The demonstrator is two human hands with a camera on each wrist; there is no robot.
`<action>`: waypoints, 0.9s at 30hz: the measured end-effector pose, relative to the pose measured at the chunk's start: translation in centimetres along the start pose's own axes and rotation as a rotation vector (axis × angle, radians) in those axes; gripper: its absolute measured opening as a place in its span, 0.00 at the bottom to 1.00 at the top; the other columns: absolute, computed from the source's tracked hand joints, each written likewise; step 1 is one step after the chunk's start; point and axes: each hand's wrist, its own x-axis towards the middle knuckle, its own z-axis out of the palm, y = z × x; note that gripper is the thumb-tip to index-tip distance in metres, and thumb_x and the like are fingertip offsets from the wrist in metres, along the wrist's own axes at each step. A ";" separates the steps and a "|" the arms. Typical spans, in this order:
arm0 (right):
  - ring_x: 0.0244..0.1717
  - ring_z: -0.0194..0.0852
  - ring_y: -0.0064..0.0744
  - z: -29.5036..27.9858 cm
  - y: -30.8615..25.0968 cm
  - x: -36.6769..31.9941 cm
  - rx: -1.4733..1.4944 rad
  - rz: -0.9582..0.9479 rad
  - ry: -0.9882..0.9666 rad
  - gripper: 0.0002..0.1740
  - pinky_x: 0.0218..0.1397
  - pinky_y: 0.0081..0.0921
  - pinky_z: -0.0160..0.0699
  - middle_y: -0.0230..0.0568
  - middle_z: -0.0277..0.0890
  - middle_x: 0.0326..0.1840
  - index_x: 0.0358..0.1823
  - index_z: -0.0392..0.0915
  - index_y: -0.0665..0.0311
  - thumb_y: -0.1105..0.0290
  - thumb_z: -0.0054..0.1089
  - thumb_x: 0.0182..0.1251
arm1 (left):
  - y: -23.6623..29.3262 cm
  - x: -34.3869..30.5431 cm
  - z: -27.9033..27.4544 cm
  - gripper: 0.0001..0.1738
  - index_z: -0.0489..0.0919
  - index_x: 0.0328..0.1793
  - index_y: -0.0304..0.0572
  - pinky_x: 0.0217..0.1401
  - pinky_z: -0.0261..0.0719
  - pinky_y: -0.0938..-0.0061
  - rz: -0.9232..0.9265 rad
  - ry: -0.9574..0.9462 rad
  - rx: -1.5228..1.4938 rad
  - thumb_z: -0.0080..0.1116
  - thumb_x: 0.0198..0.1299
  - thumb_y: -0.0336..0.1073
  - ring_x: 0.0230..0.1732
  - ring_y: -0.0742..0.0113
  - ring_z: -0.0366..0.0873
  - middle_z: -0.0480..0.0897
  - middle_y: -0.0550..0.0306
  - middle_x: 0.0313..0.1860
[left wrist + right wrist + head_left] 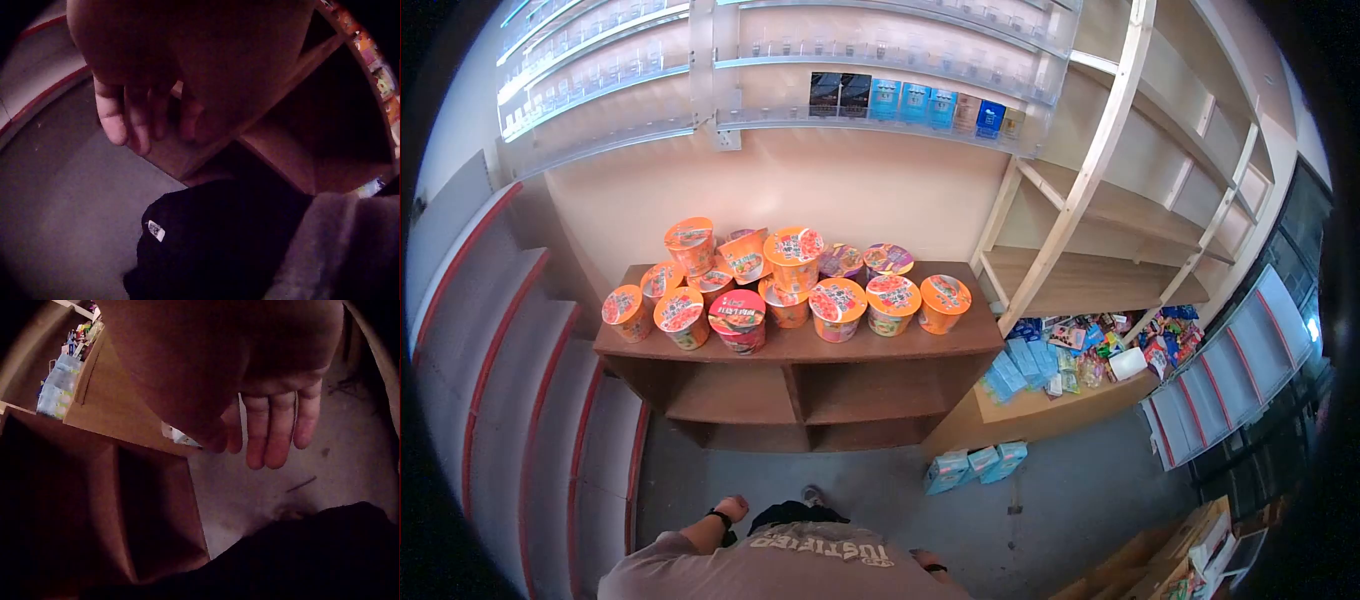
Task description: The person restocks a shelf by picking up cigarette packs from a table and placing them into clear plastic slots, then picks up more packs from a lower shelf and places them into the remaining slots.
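Note:
My left hand hangs beside my body, in front of the brown shelf unit. In the left wrist view this hand holds nothing, its fingers loosely bent. The right hand is at my other side, mostly hidden by the shirt in the head view. Its fingers dangle relaxed and hold nothing in the right wrist view. On the unit's top stand several orange instant noodle cups, some stacked, with a red-lidded cup at the front and purple-lidded cups behind.
Beside the unit, a wooden counter bears blue packs and mixed snack packets. More blue packs stand on the floor. Grey tiered shelves flank the left; a wooden rack rises at right. Clear wall shelves carry several small boxes.

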 end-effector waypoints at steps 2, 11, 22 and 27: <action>0.63 0.74 0.54 0.2 -0.1 -0.8 0.028 0.005 0.005 0.26 0.66 0.47 0.72 0.48 0.76 0.65 0.66 0.74 0.58 0.54 0.47 0.73 | 0.0 0.6 -0.3 0.22 0.84 0.52 0.45 0.62 0.77 0.54 0.048 -0.016 0.045 0.47 0.65 0.49 0.60 0.40 0.77 0.82 0.43 0.58; 0.59 0.80 0.49 9.8 7.6 0.1 0.535 0.098 -0.049 0.24 0.54 0.42 0.84 0.46 0.77 0.64 0.67 0.69 0.69 0.70 0.44 0.72 | 0.5 3.4 -0.6 0.22 0.84 0.50 0.41 0.61 0.77 0.54 0.191 -0.058 0.161 0.47 0.65 0.48 0.58 0.39 0.79 0.84 0.42 0.54; 0.56 0.81 0.47 4.2 4.0 6.5 1.594 0.445 -0.094 0.23 0.53 0.43 0.86 0.46 0.77 0.63 0.68 0.65 0.71 0.72 0.44 0.74 | 5.6 8.7 -2.4 0.22 0.83 0.51 0.41 0.63 0.76 0.58 0.117 -0.112 0.077 0.45 0.63 0.45 0.58 0.41 0.78 0.83 0.40 0.55; 0.55 0.81 0.47 0.7 5.3 5.9 1.820 0.535 -0.034 0.23 0.53 0.43 0.86 0.47 0.77 0.63 0.69 0.65 0.72 0.71 0.43 0.75 | 7.6 12.0 -3.6 0.22 0.83 0.51 0.39 0.66 0.75 0.55 0.184 -0.142 0.011 0.45 0.62 0.44 0.61 0.38 0.76 0.81 0.38 0.58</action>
